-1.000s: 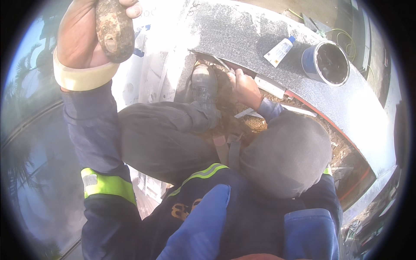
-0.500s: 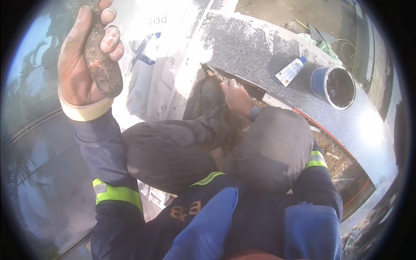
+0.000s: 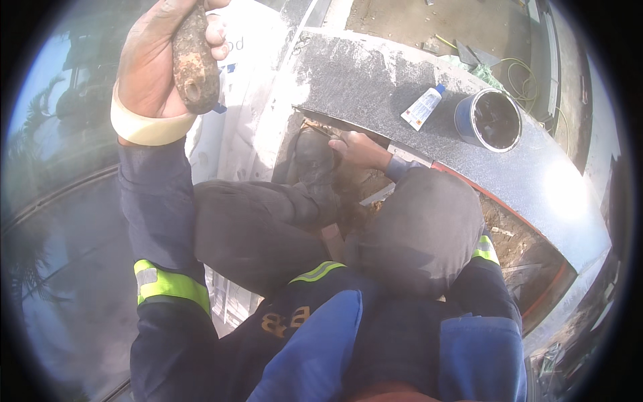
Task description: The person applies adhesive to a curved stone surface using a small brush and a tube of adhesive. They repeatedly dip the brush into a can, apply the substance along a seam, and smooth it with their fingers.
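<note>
Your left hand (image 3: 153, 60) wraps its fingers round the handle (image 3: 195, 63), up at your left; your right hand (image 3: 364, 149) is beside your boot (image 3: 313, 157), but I cannot tell whether its fingers grip anything.

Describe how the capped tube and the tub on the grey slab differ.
The tube is mostly white; the tub has blue sides. The tube lies flat and capped; the tub stands open-topped. The tube is slimmer than the tub. Both rest on the grey slab.
</note>
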`<action>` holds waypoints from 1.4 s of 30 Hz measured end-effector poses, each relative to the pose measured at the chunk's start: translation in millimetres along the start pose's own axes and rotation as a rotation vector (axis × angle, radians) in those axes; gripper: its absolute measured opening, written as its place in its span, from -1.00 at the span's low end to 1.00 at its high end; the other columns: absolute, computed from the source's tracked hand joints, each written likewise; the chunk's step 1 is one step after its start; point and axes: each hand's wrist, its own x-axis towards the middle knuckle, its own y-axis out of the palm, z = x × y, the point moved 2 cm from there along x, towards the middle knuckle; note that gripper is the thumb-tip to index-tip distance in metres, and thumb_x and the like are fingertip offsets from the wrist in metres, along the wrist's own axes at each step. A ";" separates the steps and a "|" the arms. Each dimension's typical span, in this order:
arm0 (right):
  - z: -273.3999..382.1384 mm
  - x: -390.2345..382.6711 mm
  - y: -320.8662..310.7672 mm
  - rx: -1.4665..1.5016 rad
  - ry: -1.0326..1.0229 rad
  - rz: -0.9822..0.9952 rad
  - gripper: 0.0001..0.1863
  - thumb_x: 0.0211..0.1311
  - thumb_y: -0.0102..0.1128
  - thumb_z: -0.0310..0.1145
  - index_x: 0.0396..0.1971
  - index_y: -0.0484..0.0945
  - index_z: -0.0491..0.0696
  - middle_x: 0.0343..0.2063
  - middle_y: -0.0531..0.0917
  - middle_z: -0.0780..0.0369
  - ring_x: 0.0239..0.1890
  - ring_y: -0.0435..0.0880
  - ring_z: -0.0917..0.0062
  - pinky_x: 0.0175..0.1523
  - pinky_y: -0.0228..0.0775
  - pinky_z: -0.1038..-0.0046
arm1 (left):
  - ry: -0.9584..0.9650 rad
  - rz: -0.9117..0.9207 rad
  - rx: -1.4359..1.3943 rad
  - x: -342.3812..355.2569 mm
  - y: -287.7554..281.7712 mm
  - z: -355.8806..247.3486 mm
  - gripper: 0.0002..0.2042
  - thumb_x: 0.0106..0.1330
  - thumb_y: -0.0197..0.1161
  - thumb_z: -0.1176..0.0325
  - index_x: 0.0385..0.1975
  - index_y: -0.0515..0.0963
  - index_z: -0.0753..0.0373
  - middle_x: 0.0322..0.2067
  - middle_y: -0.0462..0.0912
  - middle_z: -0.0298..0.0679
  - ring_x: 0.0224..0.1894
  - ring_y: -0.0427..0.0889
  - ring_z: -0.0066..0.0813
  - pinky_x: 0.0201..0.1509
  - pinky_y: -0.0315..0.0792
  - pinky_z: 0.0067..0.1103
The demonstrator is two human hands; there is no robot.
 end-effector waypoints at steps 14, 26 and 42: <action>90.2 -398.2 -255.7 0.154 0.317 -0.668 -0.49 0.59 -0.04 0.01 -0.17 0.62 -0.19 -0.53 0.65 0.29 -0.55 0.56 0.69 -0.46 0.40 0.55 | -0.134 0.067 0.331 110.4 110.8 86.2 -0.61 0.50 0.25 0.23 0.10 0.48 0.46 -0.27 0.63 -0.27 -0.47 0.60 -0.67 -0.48 0.51 -0.74; -95.1 -493.2 -169.6 -0.125 0.590 -0.935 -0.47 0.62 -0.17 0.04 -0.36 0.49 -0.13 -0.50 0.58 0.10 -0.54 0.58 0.44 -0.40 0.42 0.33 | -0.254 0.049 0.443 121.7 149.3 130.2 -0.58 0.50 0.25 0.20 0.13 0.44 0.44 -0.27 0.61 -0.31 -0.50 0.56 -0.71 -0.49 0.48 -0.76; -107.6 -510.0 -148.9 -0.796 0.853 -1.378 -0.36 0.39 0.22 -0.33 0.45 0.29 0.08 -0.07 0.53 0.07 -0.12 0.63 0.12 -0.05 0.52 0.13 | -0.279 0.105 0.410 118.5 160.6 142.3 -0.55 0.49 0.26 0.21 0.13 0.44 0.50 -0.29 0.61 -0.31 -0.50 0.55 -0.67 -0.50 0.46 -0.73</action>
